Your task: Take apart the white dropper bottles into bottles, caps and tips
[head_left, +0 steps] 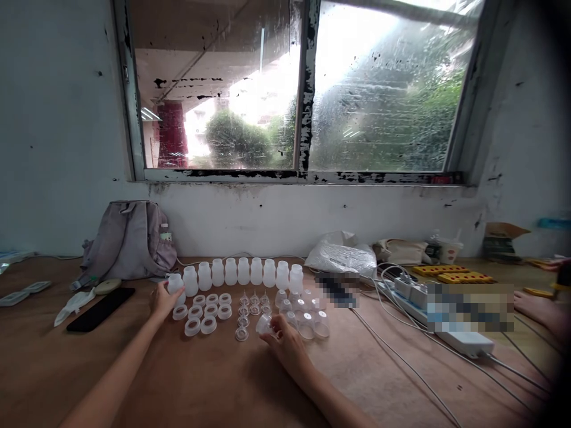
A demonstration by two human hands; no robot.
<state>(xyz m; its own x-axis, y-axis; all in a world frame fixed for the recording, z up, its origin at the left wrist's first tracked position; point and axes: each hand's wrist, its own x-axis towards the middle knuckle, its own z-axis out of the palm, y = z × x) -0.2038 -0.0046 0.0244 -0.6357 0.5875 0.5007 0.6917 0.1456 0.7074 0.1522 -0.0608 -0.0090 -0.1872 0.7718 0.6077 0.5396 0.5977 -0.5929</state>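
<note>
Brown wooden tabletop stretches below a white wall. The left hand has its fingers wrapped around the row's leftmost translucent white plastic bottle; the right hand pinches a clear plastic cup-shaped piece near clear domed caps. Beyond, nine matching bottles stand upright, contents indiscernible.

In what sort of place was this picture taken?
Probably a shared workroom: bottles stand in a row on a table, a power strip lies to the right, and another person's hand shows beyond it.
</note>
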